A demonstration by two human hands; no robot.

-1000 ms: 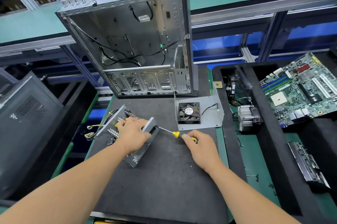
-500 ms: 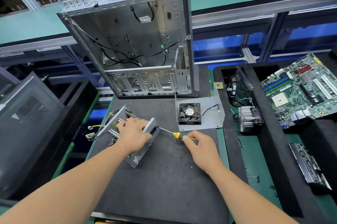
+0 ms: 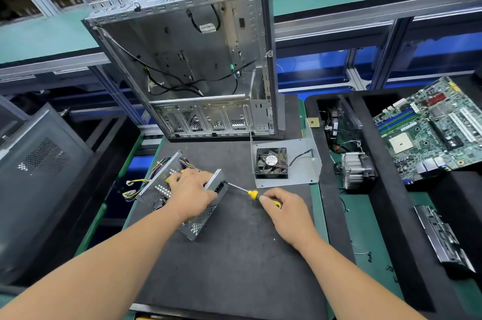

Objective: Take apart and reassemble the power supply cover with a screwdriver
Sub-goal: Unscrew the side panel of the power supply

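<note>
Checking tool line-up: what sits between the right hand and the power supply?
In the head view, only the screwdriver spans it: yellow handle in the right hand, shaft reaching the power supply end face, over bare mat.
</note>
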